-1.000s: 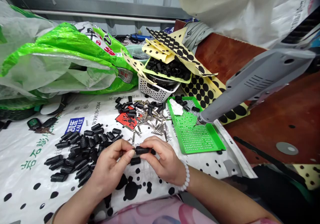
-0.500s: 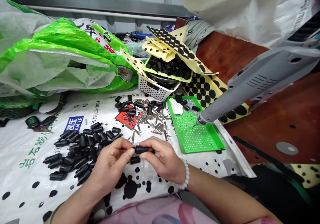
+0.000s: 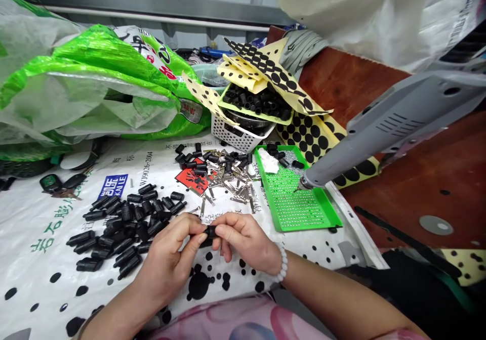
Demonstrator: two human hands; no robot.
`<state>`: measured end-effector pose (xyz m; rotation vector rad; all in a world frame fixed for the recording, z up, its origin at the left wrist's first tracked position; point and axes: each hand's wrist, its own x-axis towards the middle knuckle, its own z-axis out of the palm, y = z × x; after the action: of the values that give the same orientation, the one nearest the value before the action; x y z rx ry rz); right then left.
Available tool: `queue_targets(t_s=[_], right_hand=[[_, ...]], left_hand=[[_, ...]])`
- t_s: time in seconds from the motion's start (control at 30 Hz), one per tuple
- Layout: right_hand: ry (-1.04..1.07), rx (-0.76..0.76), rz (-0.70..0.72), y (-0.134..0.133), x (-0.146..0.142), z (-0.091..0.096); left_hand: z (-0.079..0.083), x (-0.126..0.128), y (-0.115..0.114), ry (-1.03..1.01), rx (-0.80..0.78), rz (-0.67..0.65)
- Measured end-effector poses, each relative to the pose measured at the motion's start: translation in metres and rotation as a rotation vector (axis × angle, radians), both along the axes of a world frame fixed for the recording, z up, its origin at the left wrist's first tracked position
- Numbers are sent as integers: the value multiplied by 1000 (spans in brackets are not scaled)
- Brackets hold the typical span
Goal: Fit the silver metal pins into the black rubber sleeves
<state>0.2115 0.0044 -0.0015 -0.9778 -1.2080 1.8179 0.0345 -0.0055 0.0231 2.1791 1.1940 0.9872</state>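
A small black plastic sleeve (image 3: pixel 210 231) is pinched between my two hands over the near middle of the table. My left hand (image 3: pixel 172 249) grips its left end between thumb and forefinger. On the other end, the thumb and fingers of my right hand (image 3: pixel 243 236) are closed, covering much of the part. To the left lies a pile of black plastic parts (image 3: pixel 131 218). Beyond my hands, flat metal strips (image 3: pixel 237 180) are heaped with loose black sleeves (image 3: pixel 190 158) over a red paper square (image 3: pixel 192 180).
A green tray (image 3: pixel 281 218) with tiny screws stands at the right, beneath a grey electric screwdriver (image 3: pixel 341 142). Behind are a white basket (image 3: pixel 237 136) and dotted yellow sheets (image 3: pixel 273 72). A green plastic bag (image 3: pixel 114 77) fills the back left, keys (image 3: pixel 63 185) in front.
My right hand has shifted its hold, its fingers now covering more of the black sleeve and curling below it. The left hand keeps its pinch. The view has moved slightly.
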Motion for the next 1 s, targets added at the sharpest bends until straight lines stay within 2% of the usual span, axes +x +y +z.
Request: queue_targets(t_s=[0.2,0.3,0.4,0.53,0.63,0.77,0.83,0.9,1.0], right_hand=[[20,5,-25,0,-1,6],[-32,119,-68,-2,-1,13],[-196,430,-124,-3,0,17],[-369,915,-148,-4,2,17],[-477,1136,-124,-3,4,17],[-609,1352,-79,-2,5,14],[-613,1393,-71,-2,6,13],[-591,1347,-87,-2,5,13],[-490,1185,-121,-3,2,14]], left_hand=[[-4,-2,0,2,-5,32],[-5,-3,-1,-25,-37,76],[-1,-3,-2,-98,-165,105],[5,-3,-2,-270,-515,122],[6,-4,1,-415,-775,60],[4,-3,2,-559,-971,14],[4,0,1,-543,-981,21],[4,3,-1,-460,-919,23],[1,6,-5,-254,-683,55]])
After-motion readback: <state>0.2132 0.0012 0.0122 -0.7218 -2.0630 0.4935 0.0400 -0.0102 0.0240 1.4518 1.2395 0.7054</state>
